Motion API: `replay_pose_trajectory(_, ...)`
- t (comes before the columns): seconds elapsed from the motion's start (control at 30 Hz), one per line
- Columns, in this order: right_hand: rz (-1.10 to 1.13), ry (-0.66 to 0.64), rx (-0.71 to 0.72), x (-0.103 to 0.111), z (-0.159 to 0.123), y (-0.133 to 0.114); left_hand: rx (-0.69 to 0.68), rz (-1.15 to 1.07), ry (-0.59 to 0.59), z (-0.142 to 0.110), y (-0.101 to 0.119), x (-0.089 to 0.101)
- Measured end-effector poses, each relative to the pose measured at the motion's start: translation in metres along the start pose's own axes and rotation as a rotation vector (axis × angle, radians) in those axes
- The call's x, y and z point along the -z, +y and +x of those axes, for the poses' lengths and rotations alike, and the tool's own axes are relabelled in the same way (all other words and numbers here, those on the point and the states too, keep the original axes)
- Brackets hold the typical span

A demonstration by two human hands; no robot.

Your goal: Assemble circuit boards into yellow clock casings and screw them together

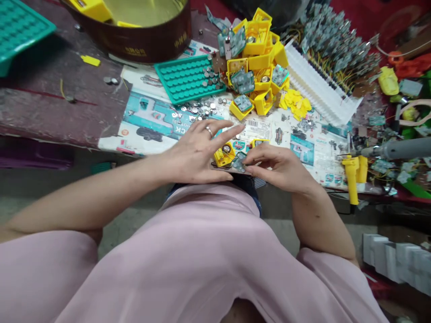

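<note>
Left hand (205, 150), ring on one finger, is spread with fingers apart over the printed cardboard sheet (148, 119), beside the small open yellow plastic case with a round metal part inside (224, 154), which lies near the table's front edge. Just right of that case, the right hand (281, 168) has a small grey-green translucent part (239, 162) at its thumb and fingertips, pinch-style; far right, a yellow-handled tool (352, 179) hangs over the edge, well apart from both hands.

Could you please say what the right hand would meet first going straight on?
Beyond the circuit board at the fingertips of the right hand, probably the open yellow case; depth is unclear.
</note>
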State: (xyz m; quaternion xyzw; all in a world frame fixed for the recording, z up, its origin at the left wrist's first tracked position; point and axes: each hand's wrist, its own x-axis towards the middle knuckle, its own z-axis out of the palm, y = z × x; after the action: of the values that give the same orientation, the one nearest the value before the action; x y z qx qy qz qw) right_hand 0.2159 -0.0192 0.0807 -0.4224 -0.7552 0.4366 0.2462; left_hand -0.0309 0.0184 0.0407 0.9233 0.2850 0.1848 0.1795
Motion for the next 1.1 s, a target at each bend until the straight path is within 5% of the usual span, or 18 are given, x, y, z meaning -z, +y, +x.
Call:
replay_pose_trajectory(0.13,-0.041,0.052,0.002,-0.002,-0.001,-0.001,0.21,0.094,0.172,-0.013,0.015,-0.029)
replay_pose_trajectory(0.4,-0.064,0.114,-0.038,-0.009,-0.004,-0.006,-0.163,0.039,-0.013,-0.01,-0.019,-0.004)
replay_pose_trajectory(0.7,-0.067,0.06,-0.041,-0.011,-0.003,-0.001,-0.193,0.06,0.318,-0.028,-0.002,-0.032)
replay_pose_trajectory(0.93,0.012,0.04,-0.093,-0.015,-0.004,-0.002,-0.202,0.004,0.379,-0.034,-0.008,-0.038)
replay_pose_trajectory(1.1,0.154,0.0,-0.18,-0.021,-0.003,-0.005,-0.142,0.117,0.301,-0.034,-0.006,-0.039)
